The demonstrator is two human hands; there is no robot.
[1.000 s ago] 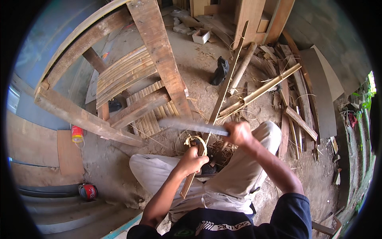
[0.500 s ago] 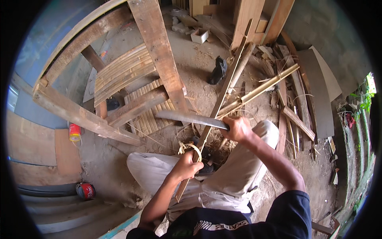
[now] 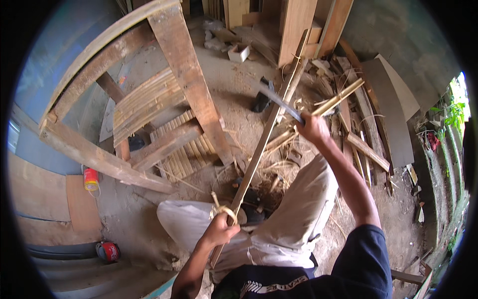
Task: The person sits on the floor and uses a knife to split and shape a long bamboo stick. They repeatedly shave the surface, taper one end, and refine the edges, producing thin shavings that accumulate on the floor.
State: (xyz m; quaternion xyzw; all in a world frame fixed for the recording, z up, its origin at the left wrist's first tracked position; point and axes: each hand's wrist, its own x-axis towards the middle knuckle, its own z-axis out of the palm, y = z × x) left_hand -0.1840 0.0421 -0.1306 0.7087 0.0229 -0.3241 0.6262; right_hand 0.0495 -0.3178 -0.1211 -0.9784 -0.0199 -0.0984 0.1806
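A long split bamboo strip (image 3: 255, 173) slants up and away from my lap, its far part lying over a round pole (image 3: 297, 79). Near its lower end my left hand (image 3: 221, 230) is closed around it, with a pale curled shaving (image 3: 217, 209) just above the fingers. My right hand (image 3: 314, 128) grips a machete (image 3: 282, 103) by its handle, which the fist hides. The blade crosses the strip's far half and points up-left, its tip blurred by motion. More shavings (image 3: 281, 179) lie heaped on the ground between my legs.
A wooden frame (image 3: 186, 70) with bamboo slats (image 3: 147, 99) stands at left. Split bamboo (image 3: 338, 97) and planks (image 3: 368, 152) lie at right. A black bag (image 3: 261, 99) and a small box (image 3: 239, 53) rest farther off. Red cans (image 3: 108, 251) sit at far left.
My right hand has moved the machete up and away along the strip, from its middle to its far half. My left hand, still around the strip, has shifted slightly down-left.
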